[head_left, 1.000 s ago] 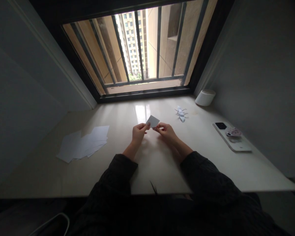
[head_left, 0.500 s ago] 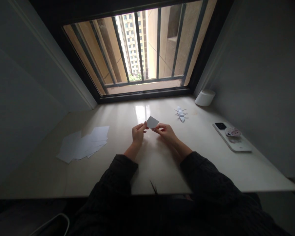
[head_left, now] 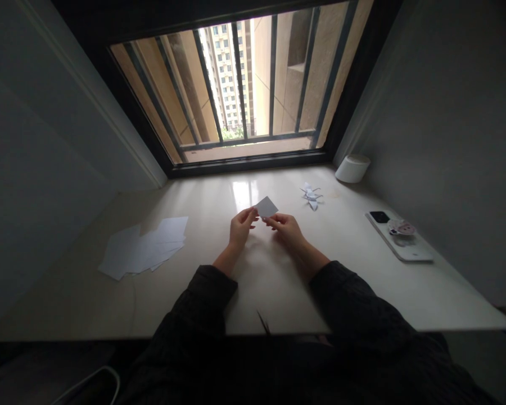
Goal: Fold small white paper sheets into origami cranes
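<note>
A small diamond-shaped piece of folded paper (head_left: 267,207) is held up above the table, its far face grey in the shade. My left hand (head_left: 242,226) pinches its left corner between thumb and fingers. At its lower edge, my right hand (head_left: 287,229) grips the paper with thumb and forefinger. The folds between my fingertips are too small to make out. Beyond my right hand, folded white paper cranes (head_left: 311,196) lie on the tabletop.
Loose white paper sheets (head_left: 141,247) are spread at the left on the pale table (head_left: 211,197). To the right lie a white phone (head_left: 405,241) with a round grip and, farther back, a white cylindrical object (head_left: 352,169). A barred window (head_left: 253,166) stands behind.
The folded paper has shifted slightly to the right and turned between my fingertips. My left hand has moved a little right and up with it; both hands keep their pinch.
</note>
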Available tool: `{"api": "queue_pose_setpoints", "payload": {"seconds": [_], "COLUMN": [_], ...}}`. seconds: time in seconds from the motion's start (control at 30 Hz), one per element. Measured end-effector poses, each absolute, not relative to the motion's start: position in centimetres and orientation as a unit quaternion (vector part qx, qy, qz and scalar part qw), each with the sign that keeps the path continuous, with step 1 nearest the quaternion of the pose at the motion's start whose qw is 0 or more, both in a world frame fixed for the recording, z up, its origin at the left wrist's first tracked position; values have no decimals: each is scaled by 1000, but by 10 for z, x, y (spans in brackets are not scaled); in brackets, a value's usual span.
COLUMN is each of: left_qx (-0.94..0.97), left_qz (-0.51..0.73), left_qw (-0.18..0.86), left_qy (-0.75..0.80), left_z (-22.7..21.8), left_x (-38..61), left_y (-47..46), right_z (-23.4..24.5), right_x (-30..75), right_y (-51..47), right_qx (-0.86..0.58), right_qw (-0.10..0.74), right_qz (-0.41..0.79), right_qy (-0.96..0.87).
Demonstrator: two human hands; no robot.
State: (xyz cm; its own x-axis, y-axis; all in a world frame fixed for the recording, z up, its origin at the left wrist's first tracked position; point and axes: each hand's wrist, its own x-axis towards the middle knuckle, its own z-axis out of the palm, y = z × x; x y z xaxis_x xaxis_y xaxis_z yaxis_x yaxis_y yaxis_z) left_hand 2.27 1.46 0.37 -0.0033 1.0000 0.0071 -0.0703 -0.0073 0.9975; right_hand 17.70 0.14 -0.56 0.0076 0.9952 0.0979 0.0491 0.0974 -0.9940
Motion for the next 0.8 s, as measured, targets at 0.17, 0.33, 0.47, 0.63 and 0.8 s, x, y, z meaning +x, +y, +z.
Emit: {"api": "queue_pose_setpoints", "payload": {"seconds": [0.17, 0.33, 0.47, 0.63, 0.8], "left_qx": [465, 480, 490, 508, 518], "left_qz": [502, 515, 528, 542, 538], "left_qw": [566, 562, 556, 491, 465], "left_qy": [459, 434, 414, 455, 475], "left_z": [2, 2, 1, -2, -5], "left_x": [25, 27, 25, 19, 16], "left_y": [15, 13, 14, 19, 22], "right_z": [-6, -7, -8, -8, -1], "right_x": [176, 175, 175, 178, 184], "right_y": [1, -1, -3, 1, 2], "right_qx": [-494, -492, -501, -481, -406], "right_qw": [511, 502, 473, 529, 528], "right_qz": [457, 458, 445, 425, 420], "right_qy": [-535, -544, -572, -555, -616]}}
